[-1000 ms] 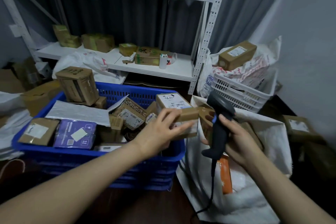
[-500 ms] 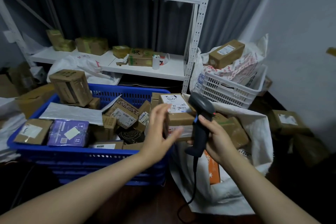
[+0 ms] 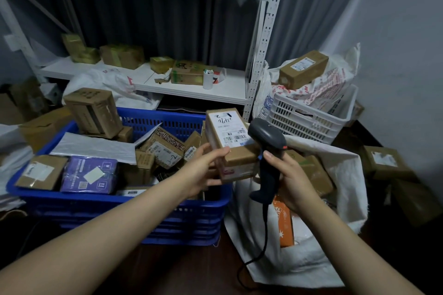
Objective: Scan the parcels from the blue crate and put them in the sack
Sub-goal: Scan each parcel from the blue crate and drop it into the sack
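My left hand [image 3: 203,167] grips a brown cardboard parcel [image 3: 230,143] with a white barcode label on top, held above the right end of the blue crate [image 3: 119,206]. My right hand [image 3: 287,175] holds a dark grey handheld scanner [image 3: 266,148] by its handle, its head right next to the label. The crate holds several cardboard parcels, a purple box [image 3: 90,175] and a grey mailer [image 3: 96,148]. The white sack [image 3: 323,246] lies open to the right of the crate, below the scanner, with parcels and an orange packet [image 3: 286,223] inside.
A white metal shelf rack [image 3: 191,88] with boxes stands behind the crate. A white plastic basket [image 3: 309,117] with a bag and a brown box sits at the right rear. Loose cartons lie on the floor at far right [image 3: 386,163] and far left [image 3: 45,124].
My left hand has lifted the labelled parcel out of the crate and tilted its label up. My right hand has brought the scanner head close to the label.
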